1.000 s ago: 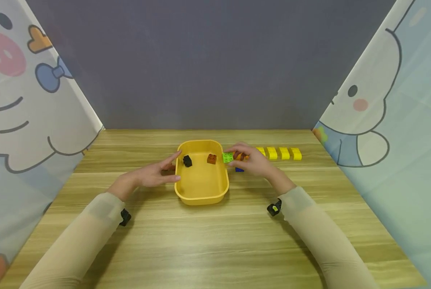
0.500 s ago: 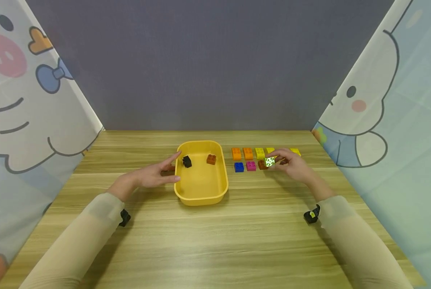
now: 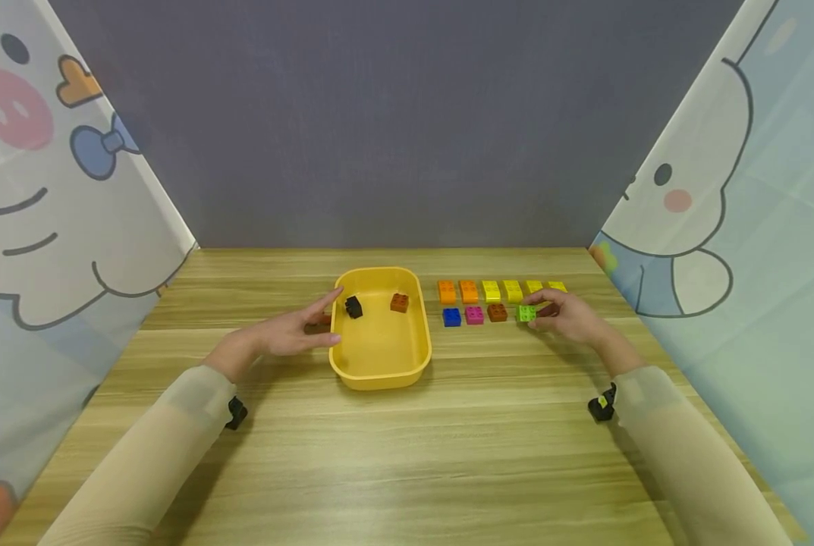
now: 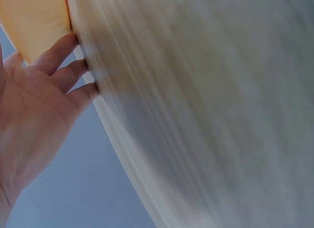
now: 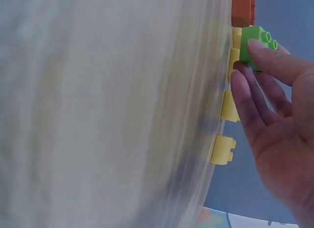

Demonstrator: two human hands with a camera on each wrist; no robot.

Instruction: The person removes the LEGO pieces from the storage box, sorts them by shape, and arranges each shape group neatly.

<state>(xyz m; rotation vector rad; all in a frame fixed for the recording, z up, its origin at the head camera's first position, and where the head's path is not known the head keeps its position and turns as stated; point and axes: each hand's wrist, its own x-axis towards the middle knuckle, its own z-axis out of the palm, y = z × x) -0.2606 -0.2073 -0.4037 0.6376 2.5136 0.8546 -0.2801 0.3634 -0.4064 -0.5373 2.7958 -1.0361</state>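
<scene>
My right hand [image 3: 569, 315] pinches a light green building block [image 3: 526, 313] between thumb and fingers, at the right end of the front row of blocks. In the right wrist view the green block [image 5: 251, 43] appears slightly off the tabletop. Left of it in that row lie a brown block [image 3: 497, 312], a pink block [image 3: 474, 315] and a blue block [image 3: 451, 317]. My left hand [image 3: 287, 332] rests with spread, extended fingers against the left side of a yellow tray [image 3: 381, 377]. Inside the tray are a black block [image 3: 353, 306] and another brown block [image 3: 399, 302].
Behind the front row runs a line of two orange blocks [image 3: 447, 291] and several yellow blocks [image 3: 512, 290]. The wooden table [image 3: 379, 462] ends at a dark grey wall [image 3: 393, 136], with printed curtains [image 3: 755, 227] on both sides.
My right hand has carried the green block from the tray's right rim rightward and down to the front row's right end, uncovering the other blocks. The left hand stays at the tray.
</scene>
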